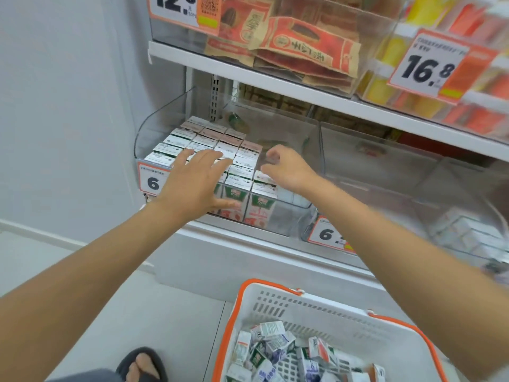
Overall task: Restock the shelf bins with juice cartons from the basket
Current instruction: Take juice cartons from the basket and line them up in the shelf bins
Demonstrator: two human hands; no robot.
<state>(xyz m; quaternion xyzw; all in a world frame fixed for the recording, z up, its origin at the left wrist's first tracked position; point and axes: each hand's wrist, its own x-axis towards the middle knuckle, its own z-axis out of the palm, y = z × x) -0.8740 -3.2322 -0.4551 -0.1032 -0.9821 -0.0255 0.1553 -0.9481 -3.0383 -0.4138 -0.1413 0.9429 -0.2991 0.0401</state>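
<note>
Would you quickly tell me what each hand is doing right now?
Left hand: open, flat over the juice cartons.
Right hand: fingers curled; grip cannot be told.

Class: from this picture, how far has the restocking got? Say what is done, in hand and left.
Done: the left bin holds rows of cartons, nearly full. In hand: the left hand is spread flat over their tops; the right hand curls at the last column. Left: many loose cartons lie in the basket.
</note>
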